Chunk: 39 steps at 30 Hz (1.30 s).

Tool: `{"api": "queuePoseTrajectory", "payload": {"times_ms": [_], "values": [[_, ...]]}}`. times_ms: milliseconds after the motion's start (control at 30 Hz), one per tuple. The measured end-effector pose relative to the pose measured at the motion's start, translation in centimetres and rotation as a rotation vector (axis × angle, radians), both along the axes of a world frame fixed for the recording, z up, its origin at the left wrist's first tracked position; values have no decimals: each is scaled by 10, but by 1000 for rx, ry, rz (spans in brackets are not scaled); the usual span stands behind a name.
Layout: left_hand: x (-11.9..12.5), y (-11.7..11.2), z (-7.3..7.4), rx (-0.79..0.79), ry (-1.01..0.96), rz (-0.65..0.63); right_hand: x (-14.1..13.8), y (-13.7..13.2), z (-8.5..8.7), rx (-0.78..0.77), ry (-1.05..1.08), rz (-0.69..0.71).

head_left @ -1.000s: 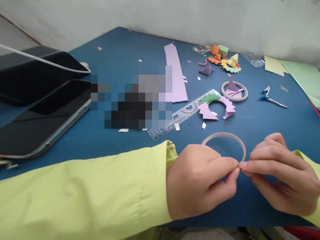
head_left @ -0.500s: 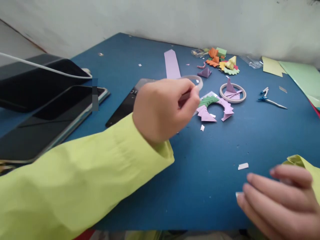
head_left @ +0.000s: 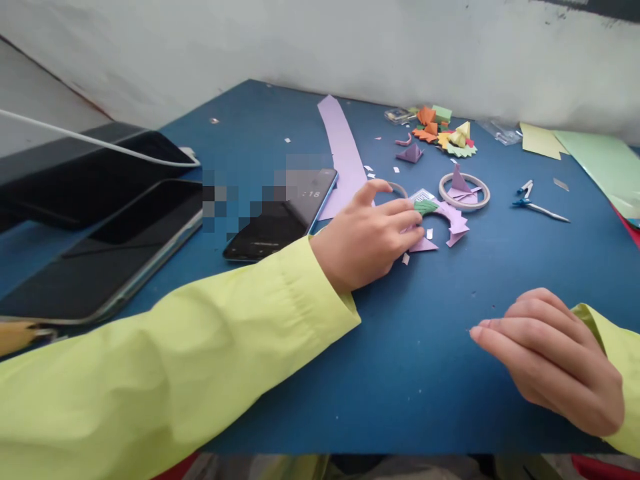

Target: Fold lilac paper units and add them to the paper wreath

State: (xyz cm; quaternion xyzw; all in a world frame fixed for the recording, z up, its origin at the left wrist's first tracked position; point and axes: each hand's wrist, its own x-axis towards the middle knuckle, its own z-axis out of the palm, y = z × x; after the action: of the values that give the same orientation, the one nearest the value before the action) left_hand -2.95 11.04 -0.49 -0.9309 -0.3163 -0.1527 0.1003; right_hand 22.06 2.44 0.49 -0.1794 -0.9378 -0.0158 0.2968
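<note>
My left hand (head_left: 373,237) reaches across with its fingers spread, the fingertips touching the left side of a folded-paper ring (head_left: 456,220) in lilac and green. Its thumb is hidden. Just behind the fingers lies a roll of clear tape (head_left: 399,189), partly covered by the hand. On the right, my right hand (head_left: 555,360) is closed over the table, thumb and fingertips pressed together; a tiny bit may be at the tips, too small to name. A white tape roll (head_left: 465,205) lies beside the ring, around a folded lilac paper piece (head_left: 460,179).
Two phones (head_left: 285,223) (head_left: 115,247) and a black stand (head_left: 95,177) with a white cable take up the left. A long lilac paper strip (head_left: 343,153) lies behind my left hand. Small scissors (head_left: 537,207), paper sheets (head_left: 600,167) and orange folded pieces (head_left: 427,123) are farther back.
My left hand has let go of the clear tape roll and lowered onto the paper ring, its fist opened. My right hand has moved up and closed; the white scrap near it no longer shows.
</note>
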Motion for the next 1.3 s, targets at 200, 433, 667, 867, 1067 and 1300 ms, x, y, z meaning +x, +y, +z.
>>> {"api": "queuePoseTrajectory", "payload": {"times_ms": [200,433,667,867,1067,1300], "values": [[14,-21,-3,-155,-98,-103,-7,8,-8,-115,125,-35],[33,-65,-1,-490,-394,-89,-14,12,-7,-451,244,-105],[36,-67,-6,-737,-906,-21,-11,7,-3,-655,310,-105],[34,-68,-1,-667,-886,-107,-6,-1,2,-864,318,-92],[31,-67,6,-563,-805,-197,-3,-3,6,-1037,254,-52],[30,-65,2,-531,-783,-249,-3,-4,6,-1066,240,-51]]}}
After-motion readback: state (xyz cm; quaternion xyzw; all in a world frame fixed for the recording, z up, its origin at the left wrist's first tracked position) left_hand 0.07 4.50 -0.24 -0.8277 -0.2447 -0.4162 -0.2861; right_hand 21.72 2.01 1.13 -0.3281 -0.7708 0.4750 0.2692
